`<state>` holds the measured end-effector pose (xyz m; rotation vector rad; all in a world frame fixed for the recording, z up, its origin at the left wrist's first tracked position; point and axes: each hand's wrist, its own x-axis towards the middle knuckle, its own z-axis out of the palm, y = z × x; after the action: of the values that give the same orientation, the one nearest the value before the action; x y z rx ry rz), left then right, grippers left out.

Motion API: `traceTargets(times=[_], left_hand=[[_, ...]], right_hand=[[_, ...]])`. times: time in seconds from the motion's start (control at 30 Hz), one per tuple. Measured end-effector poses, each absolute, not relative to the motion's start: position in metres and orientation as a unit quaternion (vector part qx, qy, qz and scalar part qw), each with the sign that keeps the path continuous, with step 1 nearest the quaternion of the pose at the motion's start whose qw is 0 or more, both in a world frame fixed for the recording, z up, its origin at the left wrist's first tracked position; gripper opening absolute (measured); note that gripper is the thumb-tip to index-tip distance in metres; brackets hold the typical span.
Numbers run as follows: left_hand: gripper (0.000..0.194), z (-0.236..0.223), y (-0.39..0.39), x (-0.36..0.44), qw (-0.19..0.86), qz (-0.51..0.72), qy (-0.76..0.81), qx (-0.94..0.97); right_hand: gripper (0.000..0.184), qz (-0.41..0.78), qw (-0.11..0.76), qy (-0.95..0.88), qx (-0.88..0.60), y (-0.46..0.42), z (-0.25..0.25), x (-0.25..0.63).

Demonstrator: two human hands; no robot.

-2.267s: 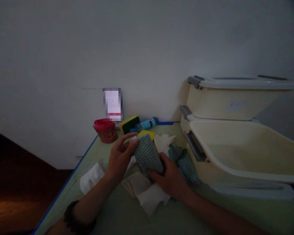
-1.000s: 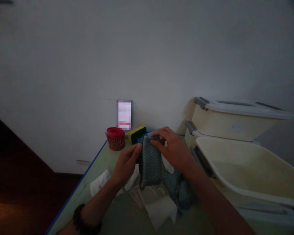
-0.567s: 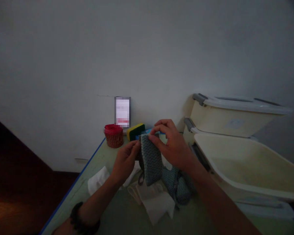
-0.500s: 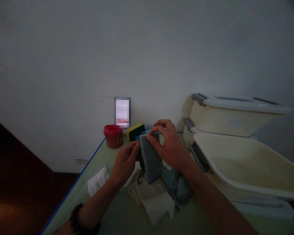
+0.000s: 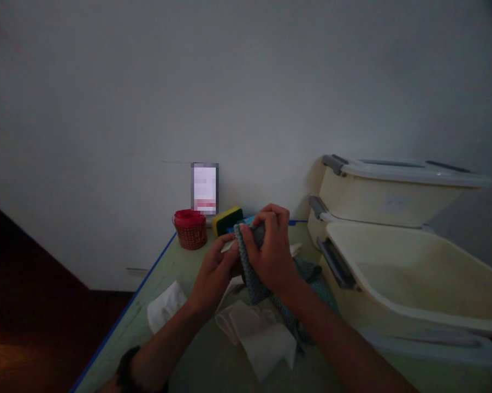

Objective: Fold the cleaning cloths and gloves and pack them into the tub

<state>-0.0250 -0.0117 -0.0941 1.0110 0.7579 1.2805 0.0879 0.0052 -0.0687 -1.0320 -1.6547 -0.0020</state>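
My right hand is closed round a folded grey-green textured cloth, thumb on its near face. Against the left edge of that cloth, my left hand pinches with thumb and fingers; the exact spot it grips is partly hidden. A second stretch of similar grey-green cloth lies on the table under my right forearm. Whether the two pieces join cannot be seen. Below my hands is a crumpled white cloth, and another white cloth rests beside my left forearm.
At the back stand a red woven basket, a lit phone and a yellow-green sponge near a blue packet. Stacked cream plastic bins with grey latches take up the right side. Blue tape edges the green table.
My right hand has closed further round the cloth and turned lower over it. The hanging cloth has been gathered narrower. The loose cloth under my right forearm has shifted right.
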Motion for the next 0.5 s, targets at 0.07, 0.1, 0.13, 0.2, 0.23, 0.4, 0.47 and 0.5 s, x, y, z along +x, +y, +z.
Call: traceTargets(times=[0.07, 0.1, 0.13, 0.2, 0.23, 0.4, 0.47, 0.5], left_hand=[[0.036, -0.095, -0.012, -0.027, 0.638, 0.543, 0.322, 0.441], [0.039, -0.095, -0.012, -0.028, 0.644, 0.534, 0.316, 0.447], [0.041, -0.096, -0.011, -0.029, 0.649, 0.526, 0.308, 0.455], [0.043, -0.097, -0.01, -0.031, 0.652, 0.517, 0.295, 0.47], [0.041, -0.097, -0.01, -0.032, 0.648, 0.517, 0.293, 0.476], [0.031, -0.097, -0.007, -0.035, 0.6, 0.538, 0.316, 0.5], [0.032, -0.096, -0.008, -0.036, 0.593, 0.543, 0.309, 0.508], [0.034, -0.095, -0.009, -0.036, 0.594, 0.54, 0.298, 0.516]], right_hand=[[0.008, 0.016, 0.574, -0.69, -0.44, 0.006, -0.069, 0.088], [0.009, 0.025, 0.58, -0.683, -0.443, 0.007, -0.069, 0.088], [0.011, 0.037, 0.583, -0.677, -0.447, 0.008, -0.069, 0.089], [0.015, 0.076, 0.584, -0.668, -0.456, 0.01, -0.068, 0.092], [0.019, 0.098, 0.58, -0.665, -0.46, 0.01, -0.066, 0.094], [0.031, 0.187, 0.476, -0.71, -0.484, 0.002, -0.046, 0.108], [0.024, 0.202, 0.409, -0.739, -0.496, -0.005, -0.036, 0.112], [0.021, 0.195, 0.392, -0.747, -0.501, -0.008, -0.031, 0.114]])
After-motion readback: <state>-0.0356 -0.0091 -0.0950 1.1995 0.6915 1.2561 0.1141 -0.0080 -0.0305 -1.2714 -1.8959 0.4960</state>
